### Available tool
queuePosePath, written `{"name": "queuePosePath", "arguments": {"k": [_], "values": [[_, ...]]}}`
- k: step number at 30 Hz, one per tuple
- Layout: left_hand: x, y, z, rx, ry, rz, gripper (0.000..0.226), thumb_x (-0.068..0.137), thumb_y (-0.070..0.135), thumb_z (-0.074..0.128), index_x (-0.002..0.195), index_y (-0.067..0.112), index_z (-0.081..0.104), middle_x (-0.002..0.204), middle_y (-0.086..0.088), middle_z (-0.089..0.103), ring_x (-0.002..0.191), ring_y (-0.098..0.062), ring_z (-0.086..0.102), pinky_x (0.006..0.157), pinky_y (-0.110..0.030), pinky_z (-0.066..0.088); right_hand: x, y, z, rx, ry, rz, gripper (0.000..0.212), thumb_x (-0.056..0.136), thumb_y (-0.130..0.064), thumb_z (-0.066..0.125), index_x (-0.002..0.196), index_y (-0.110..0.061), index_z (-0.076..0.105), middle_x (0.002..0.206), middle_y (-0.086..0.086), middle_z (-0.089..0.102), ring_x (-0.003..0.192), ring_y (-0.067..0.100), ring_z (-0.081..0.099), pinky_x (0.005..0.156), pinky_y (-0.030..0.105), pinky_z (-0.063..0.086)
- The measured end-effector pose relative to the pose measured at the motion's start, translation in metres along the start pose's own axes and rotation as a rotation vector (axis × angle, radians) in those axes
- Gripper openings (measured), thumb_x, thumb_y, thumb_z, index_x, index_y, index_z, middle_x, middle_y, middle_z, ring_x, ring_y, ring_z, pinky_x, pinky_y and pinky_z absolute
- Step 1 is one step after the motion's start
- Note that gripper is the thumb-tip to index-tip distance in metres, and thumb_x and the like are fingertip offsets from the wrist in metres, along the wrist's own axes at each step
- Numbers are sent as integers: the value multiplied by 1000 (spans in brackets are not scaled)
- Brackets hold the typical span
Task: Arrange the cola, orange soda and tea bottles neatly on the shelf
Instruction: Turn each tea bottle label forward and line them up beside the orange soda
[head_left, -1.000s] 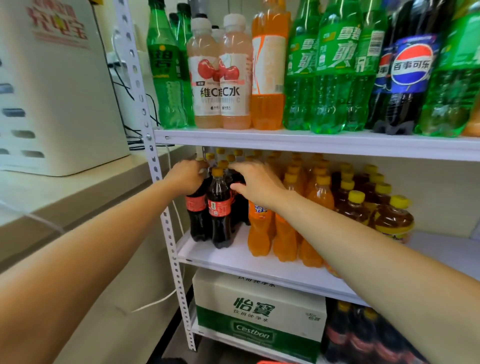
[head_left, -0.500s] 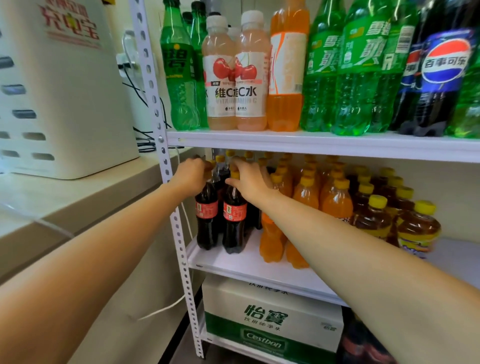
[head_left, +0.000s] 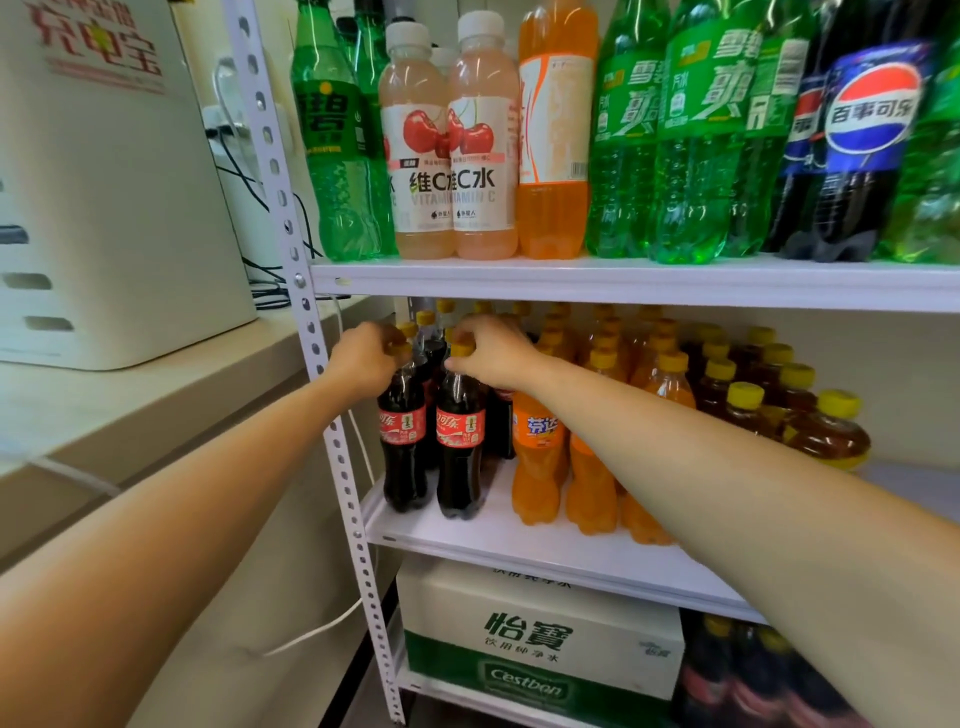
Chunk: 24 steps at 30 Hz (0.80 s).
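Both hands are on the cola. My left hand (head_left: 363, 358) is curled round the yellow cap of the left cola bottle (head_left: 402, 441). My right hand (head_left: 493, 353) pinches the cap of the right cola bottle (head_left: 460, 447) between thumb and fingers. Both bottles are upright, side by side and about touching, at the front-left corner of the middle shelf (head_left: 545, 551). They sit near its front edge, just beside the perforated upright (head_left: 332, 415). The rear cola bottles (head_left: 501, 421) stand behind them toward the back edge. My hands hide most of them, so I can't count.

The orange soda bottles (head_left: 537, 457) are just right of the cola, upright, in files running from front edge to back. The front one is close beside the right cola bottle, with a narrow gap. My right forearm crosses in front of that block.

The tea bottles (head_left: 826, 431) are toward the right end of the same shelf, upright with yellow caps, in files running back. My arm hides the shelf's front edge there.

The upper shelf (head_left: 623, 283) carries green soda, two vitamin C waters (head_left: 452, 156), a tall orange bottle and Pepsi (head_left: 862, 156).

Below, a water carton (head_left: 540, 634) sits at the left end of the bottom level. Dark bottles sit to its right, too blurred to identify.

Left of the rack is a counter (head_left: 156, 405) with a white slotted box (head_left: 104, 182) and cables behind it.
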<state>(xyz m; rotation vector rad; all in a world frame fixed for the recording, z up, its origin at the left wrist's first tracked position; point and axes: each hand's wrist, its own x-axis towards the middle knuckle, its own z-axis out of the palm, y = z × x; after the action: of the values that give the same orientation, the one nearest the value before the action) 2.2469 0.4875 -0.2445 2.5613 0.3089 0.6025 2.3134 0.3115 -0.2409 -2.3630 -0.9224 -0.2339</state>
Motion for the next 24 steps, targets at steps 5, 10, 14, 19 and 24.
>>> {"name": "queuePosePath", "arguments": {"k": [5, 10, 14, 19, 24], "values": [[-3, 2, 5, 1, 59, -18, 29, 99, 25, 68, 122, 7, 68, 117, -16, 71, 107, -35, 65, 79, -35, 45, 5, -5, 4, -42, -12, -62, 37, 87, -22, 80, 121, -11, 68, 127, 9, 64, 115, 28, 61, 97, 39, 52], [-3, -1, 4, 7, 51, -11, 31, 101, 20, 63, 131, 11, 65, 125, -16, 68, 111, -35, 64, 81, -36, 47, 6, -1, 7, -73, -6, -65, 40, 93, -16, 73, 132, -10, 62, 136, 13, 61, 123, 32, 58, 100, 38, 49], [-4, 1, -1, 25, -8, 29, 37, 102, 12, 57, 138, 15, 62, 131, -16, 66, 111, -34, 64, 87, -39, 52, 10, 2, -2, -107, -74, -85, 34, 96, -1, 62, 128, -13, 63, 143, 14, 56, 128, 33, 54, 99, 36, 48], [-6, 1, -6, 6, -41, 40, 43, 100, 0, 51, 139, 14, 62, 136, -14, 64, 109, -29, 63, 81, -33, 51, 12, 1, -15, -126, -140, -83, 40, 91, -11, 74, 129, -15, 64, 141, 9, 57, 127, 27, 55, 99, 31, 46], [-7, 2, -2, -17, 5, 13, 32, 101, 18, 62, 133, 13, 65, 130, -16, 64, 108, -31, 63, 92, -40, 54, 14, 8, -13, -183, -38, -45, 38, 90, -27, 78, 122, -11, 67, 125, 10, 64, 115, 28, 60, 84, 28, 42]]}}
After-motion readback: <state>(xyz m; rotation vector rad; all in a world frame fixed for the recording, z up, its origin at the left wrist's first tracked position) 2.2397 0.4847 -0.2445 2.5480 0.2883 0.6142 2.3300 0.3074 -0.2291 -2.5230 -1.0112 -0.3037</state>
